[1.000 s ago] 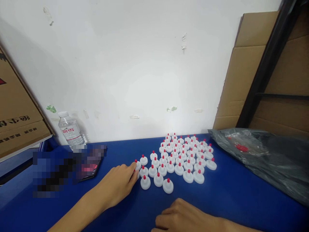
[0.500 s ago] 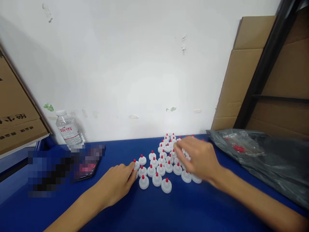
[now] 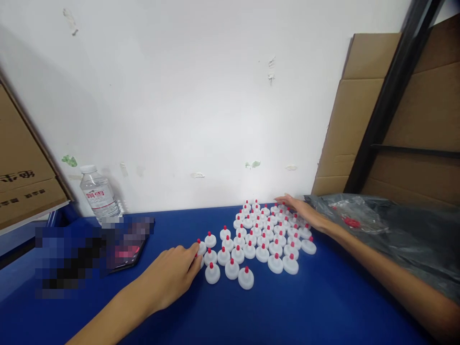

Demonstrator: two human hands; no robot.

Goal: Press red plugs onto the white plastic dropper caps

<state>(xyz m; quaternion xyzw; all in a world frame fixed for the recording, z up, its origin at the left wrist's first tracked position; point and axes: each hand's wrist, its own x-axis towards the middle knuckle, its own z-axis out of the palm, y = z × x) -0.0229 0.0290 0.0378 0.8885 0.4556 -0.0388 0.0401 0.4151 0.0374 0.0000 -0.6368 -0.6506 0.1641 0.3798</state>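
Note:
A cluster of round white caps with red tips [image 3: 263, 252] stands upright on the blue table [image 3: 258, 316]. At the cluster's left edge is my left hand [image 3: 176, 268], fingers bent and thumb and forefinger closed around a white cap [image 3: 201, 262]; that cap is mostly covered. My right hand [image 3: 300, 209] is at the far right side of the cluster, beside the back caps. Its fingers stretch out toward the wall, and I see nothing held in it.
A water bottle [image 3: 100, 195] stands at the left near the wall, with a phone [image 3: 131, 249] in front of it. On the right lies dark plastic sheeting [image 3: 406, 249] with a clear bag of red pieces [image 3: 354, 220] on it. Cardboard [image 3: 343, 129] leans behind.
My right hand has moved right and back from above the caps to their far right side, uncovering several. Its fingers have straightened. My left hand stays at the left edge.

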